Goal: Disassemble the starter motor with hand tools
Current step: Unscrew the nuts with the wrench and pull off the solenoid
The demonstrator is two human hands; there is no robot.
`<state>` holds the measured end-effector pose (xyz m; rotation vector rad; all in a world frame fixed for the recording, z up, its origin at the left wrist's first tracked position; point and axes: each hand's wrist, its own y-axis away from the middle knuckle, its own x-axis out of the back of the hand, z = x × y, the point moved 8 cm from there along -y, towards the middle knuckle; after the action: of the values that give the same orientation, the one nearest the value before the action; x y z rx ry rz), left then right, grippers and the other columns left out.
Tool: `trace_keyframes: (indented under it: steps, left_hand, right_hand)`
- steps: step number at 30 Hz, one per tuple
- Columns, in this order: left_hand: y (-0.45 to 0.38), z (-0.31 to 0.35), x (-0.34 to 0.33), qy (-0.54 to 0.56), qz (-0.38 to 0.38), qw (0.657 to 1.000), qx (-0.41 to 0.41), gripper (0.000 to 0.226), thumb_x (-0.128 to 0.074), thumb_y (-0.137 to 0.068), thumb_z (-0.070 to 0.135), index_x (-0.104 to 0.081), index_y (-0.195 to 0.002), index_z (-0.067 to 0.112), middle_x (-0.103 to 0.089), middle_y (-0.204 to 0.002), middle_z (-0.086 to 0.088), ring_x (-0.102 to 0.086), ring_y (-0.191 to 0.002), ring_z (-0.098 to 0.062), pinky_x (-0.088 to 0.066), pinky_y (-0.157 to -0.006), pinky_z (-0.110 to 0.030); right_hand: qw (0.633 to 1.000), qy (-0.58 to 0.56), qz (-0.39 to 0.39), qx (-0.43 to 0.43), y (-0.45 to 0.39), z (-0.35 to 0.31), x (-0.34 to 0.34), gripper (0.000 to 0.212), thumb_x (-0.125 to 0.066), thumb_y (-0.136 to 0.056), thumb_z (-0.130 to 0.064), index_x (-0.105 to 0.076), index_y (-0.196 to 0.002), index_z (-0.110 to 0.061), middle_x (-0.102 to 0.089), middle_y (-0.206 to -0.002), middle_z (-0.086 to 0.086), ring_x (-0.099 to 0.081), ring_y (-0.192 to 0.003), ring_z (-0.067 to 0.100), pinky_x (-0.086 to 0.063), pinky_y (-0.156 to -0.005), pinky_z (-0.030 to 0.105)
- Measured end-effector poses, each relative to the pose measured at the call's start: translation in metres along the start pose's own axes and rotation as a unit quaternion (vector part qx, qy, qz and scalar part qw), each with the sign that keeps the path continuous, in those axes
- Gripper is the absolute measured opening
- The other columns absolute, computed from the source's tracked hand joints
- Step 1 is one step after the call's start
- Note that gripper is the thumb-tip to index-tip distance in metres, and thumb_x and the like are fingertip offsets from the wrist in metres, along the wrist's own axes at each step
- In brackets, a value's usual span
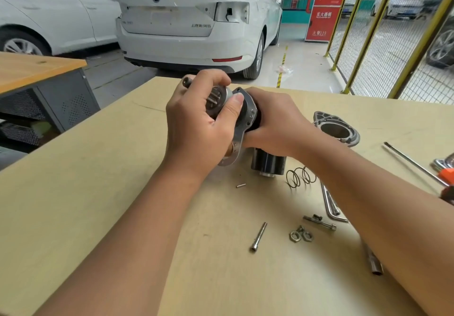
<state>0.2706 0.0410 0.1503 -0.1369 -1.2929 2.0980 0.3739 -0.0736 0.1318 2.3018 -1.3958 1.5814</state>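
Head view, looking down on a pale wooden desk [98, 205]. Starter motor [242, 119] held up just above the desk top, near its middle, between both hands. Left hand [199, 121] wrapped round the pinion gear end [217, 100], fingers curled over the top, thumb pressed against the grey mounting plate [239, 138]. Right hand [272, 123] gripping the black motor body from the right side, fingers curled underneath and mostly hidden. Black solenoid cylinder [267, 162] hanging below the plate, just above the desk.

Loose parts spread on the desk to the right and near side: aluminium nose housing [336, 128] lying well apart from the motor; coil spring [301, 176] just beside the solenoid; small pin [241, 185] near the left wrist; socket-head bolt [258, 236]; two nuts [301, 236] touching each other; second bolt [319, 222] beside them; bent L-shaped wrench [330, 205]; tube-shaped socket tool [374, 261] partly under the right forearm; long through-bolt [415, 163] near the right edge.

Beyond the desk, white car [191, 25], red cabinet [324, 5], yellow-framed mesh fence [383, 45].
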Motion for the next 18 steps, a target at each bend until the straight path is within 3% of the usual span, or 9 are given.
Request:
trace_keyframes:
  steps: [2,6,10,14,18]
  left_hand:
    - [0.000,0.001,0.004,-0.001,0.009,1.000,0.007,0.020,-0.076,-0.091,0.023,-0.070,-0.106,0.011,-0.060,-0.086,0.003,-0.052,-0.079,-0.013,-0.045,-0.078,-0.021]
    - [-0.001,-0.001,0.011,0.028,0.033,0.999,0.033,0.036,-0.080,-0.087,0.032,-0.061,-0.112,0.016,-0.064,-0.078,-0.001,-0.063,-0.070,-0.023,-0.055,-0.069,-0.038]
    - [0.001,-0.016,0.017,0.050,0.061,0.991,0.109,0.069,-0.089,-0.074,0.040,-0.047,-0.126,0.024,-0.066,-0.078,-0.003,-0.067,-0.068,-0.028,-0.058,-0.064,-0.044]
    - [0.013,-0.041,-0.002,0.220,-0.013,0.944,0.246,0.075,-0.092,-0.066,0.036,-0.050,-0.126,0.022,-0.071,-0.105,-0.016,-0.074,-0.087,-0.032,-0.062,-0.081,-0.055]
    - [0.032,-0.046,-0.029,0.170,-0.181,0.921,0.301,0.058,-0.091,-0.057,0.043,-0.070,-0.111,0.036,-0.076,-0.098,0.009,-0.073,-0.092,-0.009,-0.063,-0.079,-0.039]
  right_hand:
    - [1.000,-0.002,0.007,0.007,0.000,-0.002,0.001,0.048,-0.085,-0.066,-0.026,-0.062,-0.107,-0.033,-0.065,-0.085,-0.015,-0.060,-0.080,0.003,-0.042,-0.065,0.017]
    - [1.000,0.000,0.014,0.006,0.002,-0.002,0.001,0.045,-0.084,-0.066,-0.025,-0.058,-0.101,-0.036,-0.063,-0.082,-0.018,-0.058,-0.077,-0.003,-0.038,-0.060,0.007]
    - [1.000,0.000,0.022,-0.012,0.003,0.002,-0.001,0.044,-0.083,-0.067,-0.024,-0.066,-0.107,-0.028,-0.065,-0.085,-0.014,-0.059,-0.081,0.001,-0.041,-0.062,0.015]
    - [0.999,-0.003,0.034,-0.015,0.003,0.004,0.000,0.041,-0.083,-0.067,-0.025,-0.067,-0.105,-0.026,-0.067,-0.085,-0.012,-0.060,-0.079,0.004,-0.044,-0.062,0.014]
    - [0.998,0.009,0.055,-0.028,0.004,0.011,0.005,0.032,-0.080,-0.068,-0.029,-0.063,-0.095,-0.024,-0.063,-0.079,-0.013,-0.055,-0.073,0.002,-0.038,-0.059,0.014]
